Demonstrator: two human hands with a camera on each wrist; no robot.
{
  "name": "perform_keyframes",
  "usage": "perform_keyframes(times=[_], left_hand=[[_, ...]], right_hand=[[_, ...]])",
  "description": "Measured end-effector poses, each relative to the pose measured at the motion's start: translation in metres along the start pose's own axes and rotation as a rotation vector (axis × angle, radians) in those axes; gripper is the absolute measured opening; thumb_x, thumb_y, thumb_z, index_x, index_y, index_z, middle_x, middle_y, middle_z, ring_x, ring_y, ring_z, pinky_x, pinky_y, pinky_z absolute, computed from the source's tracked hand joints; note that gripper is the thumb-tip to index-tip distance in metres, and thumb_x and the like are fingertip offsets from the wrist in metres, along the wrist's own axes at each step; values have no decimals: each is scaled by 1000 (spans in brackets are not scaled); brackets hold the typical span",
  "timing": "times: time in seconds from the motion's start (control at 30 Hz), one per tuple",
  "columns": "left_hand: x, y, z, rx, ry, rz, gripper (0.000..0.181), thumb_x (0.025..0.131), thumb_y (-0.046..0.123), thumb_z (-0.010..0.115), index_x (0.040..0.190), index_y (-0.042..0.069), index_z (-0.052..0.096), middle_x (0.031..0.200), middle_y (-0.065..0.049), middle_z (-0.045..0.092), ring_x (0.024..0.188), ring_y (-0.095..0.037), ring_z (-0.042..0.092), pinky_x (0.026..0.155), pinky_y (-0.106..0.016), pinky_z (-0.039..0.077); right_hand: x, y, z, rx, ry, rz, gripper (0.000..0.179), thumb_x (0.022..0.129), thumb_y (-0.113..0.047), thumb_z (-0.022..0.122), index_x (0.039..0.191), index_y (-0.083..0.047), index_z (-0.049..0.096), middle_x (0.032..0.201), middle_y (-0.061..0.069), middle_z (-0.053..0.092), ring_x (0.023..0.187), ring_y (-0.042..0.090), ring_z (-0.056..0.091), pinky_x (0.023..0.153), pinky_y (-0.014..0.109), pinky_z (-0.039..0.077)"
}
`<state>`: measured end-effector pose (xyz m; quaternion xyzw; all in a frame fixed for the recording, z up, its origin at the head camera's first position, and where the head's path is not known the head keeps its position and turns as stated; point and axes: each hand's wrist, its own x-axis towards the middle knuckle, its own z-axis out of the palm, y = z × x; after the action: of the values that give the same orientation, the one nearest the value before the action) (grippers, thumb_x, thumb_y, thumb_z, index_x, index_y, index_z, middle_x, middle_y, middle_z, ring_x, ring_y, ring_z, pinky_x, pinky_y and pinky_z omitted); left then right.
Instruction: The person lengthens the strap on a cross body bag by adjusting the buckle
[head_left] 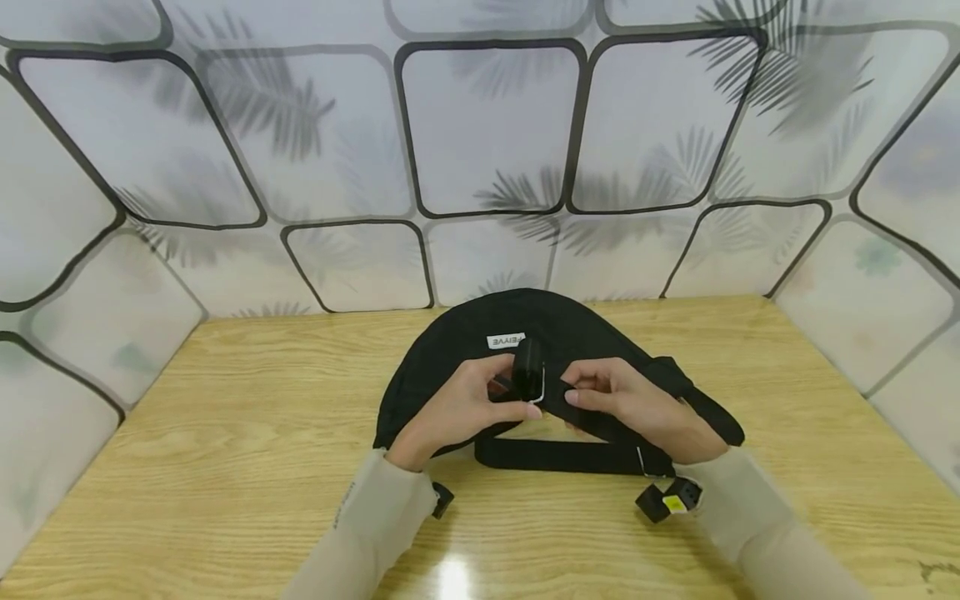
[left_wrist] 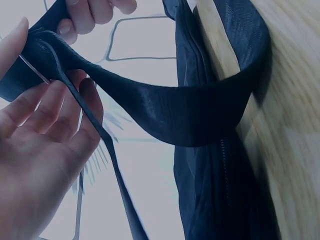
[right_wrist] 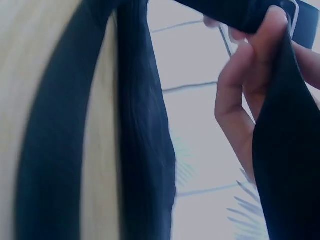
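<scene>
A black crescent-shaped bag [head_left: 517, 312] with a small white label [head_left: 506, 341] lies on the table in the head view. My left hand [head_left: 468, 400] pinches its black webbing strap [head_left: 528, 375] beside a thin metal buckle [left_wrist: 35, 70], with a loop of webbing standing up from the fingers. Just to the right, my right hand [head_left: 618, 396] holds the strap between thumb and fingers. In the left wrist view, a broad loop of strap [left_wrist: 190, 115] hangs in front of the zipped bag. The right wrist view shows webbing [right_wrist: 287, 150] running down past curled fingers [right_wrist: 235, 90].
A lower strap length [head_left: 555, 455] with a second metal ring [head_left: 641, 460] lies nearer me on the wooden table [head_left: 247, 475]. Patterned fabric walls [head_left: 491, 125] close off the back and sides. Small black cameras [head_left: 670, 500] sit at the wrists.
</scene>
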<state>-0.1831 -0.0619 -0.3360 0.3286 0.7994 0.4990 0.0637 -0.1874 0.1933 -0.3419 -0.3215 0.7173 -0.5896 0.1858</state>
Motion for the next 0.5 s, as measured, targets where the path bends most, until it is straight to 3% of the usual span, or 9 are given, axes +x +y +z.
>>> perform_keyframes(times=[0.2, 0.3, 0.4, 0.5], left_hand=[[1, 0, 5, -5, -30, 9, 40, 93, 17, 77, 129, 4, 65, 115, -4, 69, 103, -19, 64, 94, -36, 50], [2, 2, 8, -28, -62, 24, 36, 93, 15, 77, 125, 2, 65, 111, -4, 69, 99, -14, 65, 86, -31, 52], [0, 4, 8, -53, -69, 35, 32, 91, 12, 79, 118, 2, 66, 107, -5, 69, 94, -11, 65, 77, -28, 54], [-1, 4, 5, -36, -45, 51, 32, 90, 12, 80, 118, 3, 67, 108, -3, 69, 94, -12, 65, 79, -29, 54]], right_hand=[[1, 0, 10, 144, 45, -27, 10, 104, 0, 52, 100, 3, 61, 81, 0, 69, 73, 14, 66, 69, 28, 55], [1, 0, 13, 188, 41, -38, 11, 103, 2, 52, 99, 0, 62, 81, 1, 69, 72, 13, 66, 67, 27, 56], [2, 0, 14, 169, 35, -28, 10, 103, 2, 51, 100, 2, 60, 77, 1, 68, 68, 13, 63, 64, 25, 52], [2, -2, 12, 89, 21, -3, 12, 104, 0, 50, 103, 9, 57, 74, -1, 64, 64, 12, 57, 62, 25, 46]])
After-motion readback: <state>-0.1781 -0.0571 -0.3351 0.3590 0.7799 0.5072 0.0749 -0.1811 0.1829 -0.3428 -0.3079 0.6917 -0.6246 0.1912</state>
